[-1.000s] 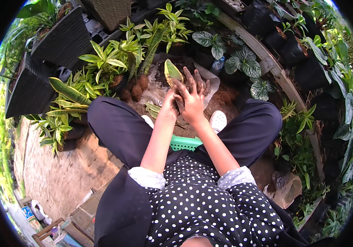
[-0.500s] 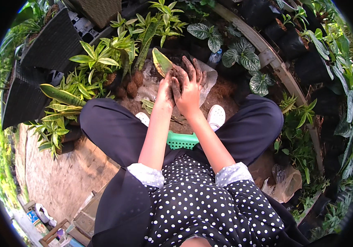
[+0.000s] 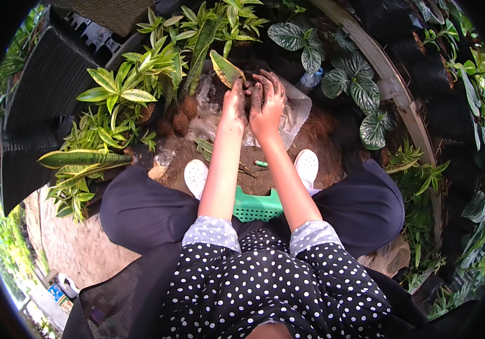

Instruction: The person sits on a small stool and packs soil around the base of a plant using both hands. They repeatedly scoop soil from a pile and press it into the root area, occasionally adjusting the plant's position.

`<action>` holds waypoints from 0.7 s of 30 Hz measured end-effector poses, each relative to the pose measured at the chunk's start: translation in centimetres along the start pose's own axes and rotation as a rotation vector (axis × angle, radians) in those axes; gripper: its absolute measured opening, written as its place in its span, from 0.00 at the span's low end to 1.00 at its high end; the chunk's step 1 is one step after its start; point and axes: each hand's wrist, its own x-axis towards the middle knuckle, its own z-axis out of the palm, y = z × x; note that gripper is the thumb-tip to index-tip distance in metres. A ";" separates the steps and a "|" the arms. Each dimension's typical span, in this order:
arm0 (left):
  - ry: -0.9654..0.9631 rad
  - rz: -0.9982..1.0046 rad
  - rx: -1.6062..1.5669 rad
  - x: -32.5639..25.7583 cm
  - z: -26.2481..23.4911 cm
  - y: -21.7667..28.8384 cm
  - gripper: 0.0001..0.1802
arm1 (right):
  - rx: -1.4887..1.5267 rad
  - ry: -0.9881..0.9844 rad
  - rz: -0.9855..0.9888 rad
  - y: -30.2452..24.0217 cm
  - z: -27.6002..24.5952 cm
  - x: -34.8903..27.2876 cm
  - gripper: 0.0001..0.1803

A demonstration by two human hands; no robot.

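Both of my hands are dark with soil and close together over the ground between my feet. My left hand (image 3: 235, 106) is beside a yellow-edged snake plant leaf (image 3: 226, 69), whose base disappears behind the fingers. Those fingers are mostly hidden, so I cannot tell whether they grip it. My right hand (image 3: 268, 104) is just to the right, its soiled fingers stretched forward and slightly curved, with the thumb toward the left hand. A dark patch shows in the narrow gap between the hands; what it is cannot be made out. Crumpled clear plastic sheeting (image 3: 298, 116) lies beneath and around them.
A green perforated plastic stool (image 3: 259, 204) is between my legs, with white clogs (image 3: 196, 176) ahead. Variegated potted plants (image 3: 119, 90) crowd the left; dark-leaved plants (image 3: 361, 85) and a curved rail (image 3: 392, 85) border the right. A plastic bottle (image 3: 310, 79) stands beyond my hands.
The view has shifted. My hands have drawn slightly apart, and the right hand's spread fingers have come closer together and lowered. A small green object on the soil now shows between my forearms.
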 end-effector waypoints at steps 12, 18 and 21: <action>0.049 -0.115 -0.093 8.3 -6.4 0.1 0.16 | -0.090 -0.185 0.448 14.8 7.8 -2.0 0.12; 0.045 -0.131 -0.116 10.0 -10.4 0.0 0.17 | -0.592 -0.744 0.259 18.1 10.1 -4.9 0.24; 0.020 -0.145 -0.107 10.3 -11.8 -0.4 0.19 | -0.713 -0.943 0.101 18.7 11.7 -4.3 0.29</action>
